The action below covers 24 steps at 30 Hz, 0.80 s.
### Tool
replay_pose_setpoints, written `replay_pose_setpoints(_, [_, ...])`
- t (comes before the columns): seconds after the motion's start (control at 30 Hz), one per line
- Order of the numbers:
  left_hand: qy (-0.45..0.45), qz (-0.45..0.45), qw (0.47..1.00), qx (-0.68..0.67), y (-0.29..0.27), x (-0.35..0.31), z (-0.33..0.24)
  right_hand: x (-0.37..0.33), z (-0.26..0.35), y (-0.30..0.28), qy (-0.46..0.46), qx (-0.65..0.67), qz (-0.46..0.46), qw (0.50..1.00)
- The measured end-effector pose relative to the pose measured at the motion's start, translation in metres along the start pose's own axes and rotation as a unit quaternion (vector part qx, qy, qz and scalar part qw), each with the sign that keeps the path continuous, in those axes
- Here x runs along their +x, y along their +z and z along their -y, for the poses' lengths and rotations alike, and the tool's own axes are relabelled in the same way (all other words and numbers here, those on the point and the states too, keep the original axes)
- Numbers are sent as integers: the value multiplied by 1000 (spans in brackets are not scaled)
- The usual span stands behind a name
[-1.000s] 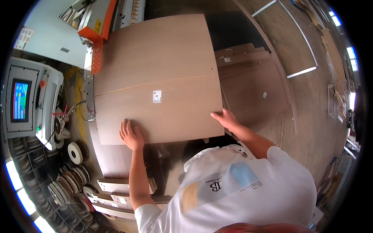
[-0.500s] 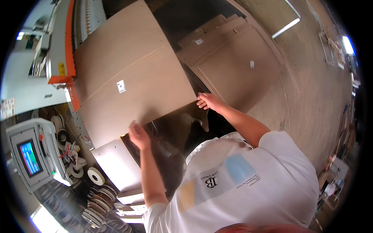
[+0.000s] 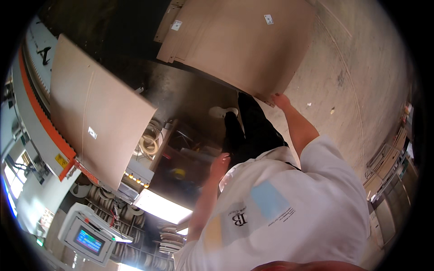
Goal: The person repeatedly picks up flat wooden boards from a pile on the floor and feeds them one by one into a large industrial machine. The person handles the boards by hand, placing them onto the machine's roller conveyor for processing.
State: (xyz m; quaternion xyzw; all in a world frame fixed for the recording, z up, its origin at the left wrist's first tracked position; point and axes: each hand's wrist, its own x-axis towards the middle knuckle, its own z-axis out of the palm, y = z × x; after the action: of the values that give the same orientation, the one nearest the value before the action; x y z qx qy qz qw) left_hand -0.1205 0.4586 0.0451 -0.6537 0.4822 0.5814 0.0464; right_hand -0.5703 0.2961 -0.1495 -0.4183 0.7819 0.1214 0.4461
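Right-hand grip (image 3: pixel 281 101) at the near corner of the stacked brown panels (image 3: pixel 239 49), left-hand grip (image 3: pixel 219 166) low beside the dark trousers (image 3: pixel 257 124)
The right fingers touch the panels' edge, but whether they close on it cannot be told; the left is blurred, so how wide it stands cannot be told either. The stack lies ahead of the person, its far side cut off by the upper border, its underside in shadow. A separate brown panel (image 3: pixel 90 104) lies to the left against an orange-edged machine (image 3: pixel 43 121), a pale coil (image 3: pixel 149 143) showing just beside it. The trousered legs stand between both hands, and the dark clutter (image 3: pixel 199 147) left of them is hard to make out
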Motion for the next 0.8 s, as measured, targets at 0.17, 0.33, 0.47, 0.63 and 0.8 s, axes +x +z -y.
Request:
replay_pose_setpoints(0.17, [-163, 42, 984, 56, -4, 14, 20, 90, -38, 0, 127, 111, -103, 980])
replay_pose_setpoints(0.33, [-182, 55, 982, 3, 1, 22, 21, 156, -44, -9, 208, 317, -121, 917])
replay_pose_setpoints(0.47, [-121, 30, 988, -94, -1, 31, -27, 164, -25, -24, 261, 480, -110, 831])
replay_pose_setpoints(0.63, [-104, 46, 988, -107, 4, 45, -82, 176, -90, -15, 167, 349, 4, 922])
replay_pose_setpoints(0.8, [-108, 29, 985, -128, 7, 58, -83, 155, -52, 12, 147, 301, -162, 928])
